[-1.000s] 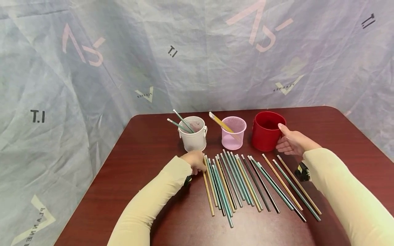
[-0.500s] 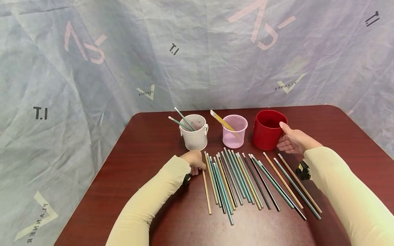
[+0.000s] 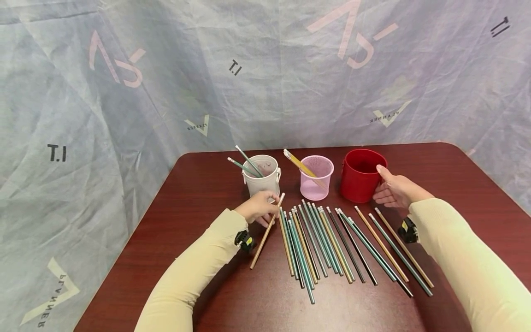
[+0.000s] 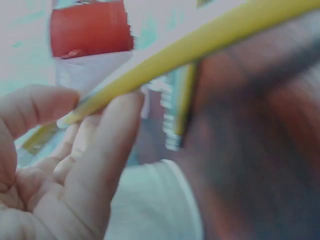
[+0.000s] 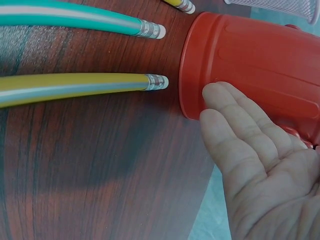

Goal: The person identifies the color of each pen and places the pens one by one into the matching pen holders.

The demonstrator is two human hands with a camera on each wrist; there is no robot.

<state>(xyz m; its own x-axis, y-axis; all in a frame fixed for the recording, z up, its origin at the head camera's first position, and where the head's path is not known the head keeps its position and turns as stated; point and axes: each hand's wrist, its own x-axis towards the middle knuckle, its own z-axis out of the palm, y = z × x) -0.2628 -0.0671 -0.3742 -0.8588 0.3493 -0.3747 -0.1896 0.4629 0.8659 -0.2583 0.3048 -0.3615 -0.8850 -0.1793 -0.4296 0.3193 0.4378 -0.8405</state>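
My left hand (image 3: 260,208) pinches a yellow pencil (image 3: 265,240) near its eraser end. The pencil slants, its lower end pointing toward me and to the left. In the left wrist view the thumb and a finger meet on the pencil (image 4: 185,50), close over the white bucket (image 4: 150,200). Beside the red bucket (image 3: 357,184), my right hand (image 3: 397,191) has its thumb at the rim and straight fingers along the outer wall. The right wrist view shows those fingertips right at the red wall (image 5: 265,65).
A row of yellow, green and black pencils, including a green one (image 3: 400,255), lies across the table (image 3: 157,240). Two green pencils stand in the white bucket. A pink mesh cup (image 3: 314,190) between the buckets holds several yellow pencils. A grey cloth (image 3: 249,106) hangs behind.
My left hand has lifted the leftmost yellow pencil from the row, moving slightly up and tilting its lower end to the left. My right hand has stayed by the red bucket.
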